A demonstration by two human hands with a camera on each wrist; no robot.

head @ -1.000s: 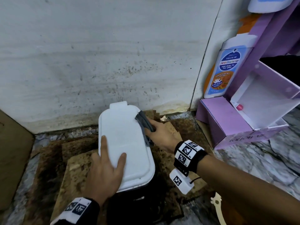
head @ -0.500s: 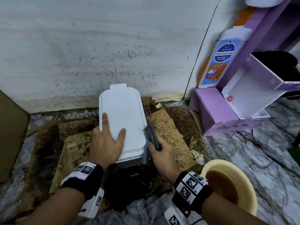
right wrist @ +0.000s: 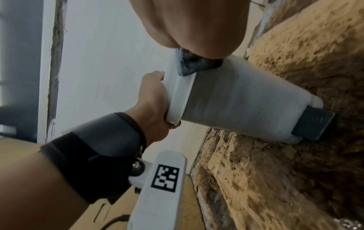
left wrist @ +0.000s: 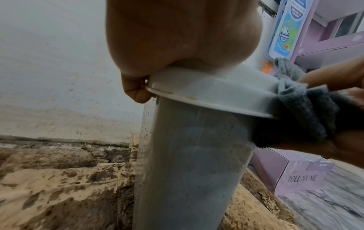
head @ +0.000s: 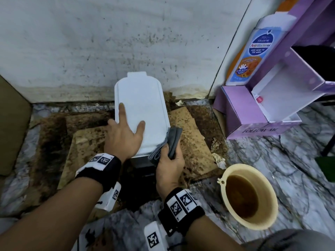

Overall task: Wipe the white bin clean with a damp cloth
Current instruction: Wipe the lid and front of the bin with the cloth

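Left hand (head: pixel 125 136) lies flat, fingers straight, on white bin (head: pixel 143 104) at centre frame; right hand (head: pixel 169 163) pinches grey cloth (head: pixel 170 140) against its right-hand lid edge.

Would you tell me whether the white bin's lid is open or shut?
Shut: the lid lies flat on the white bin, with the left hand resting on it.

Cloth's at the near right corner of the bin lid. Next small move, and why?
Probably draw the cloth down the bin side wall below the lid. The right hand grips it at the lid's near right corner, the left hand presses the lid to steady the bin, and the wall shows brown specks.
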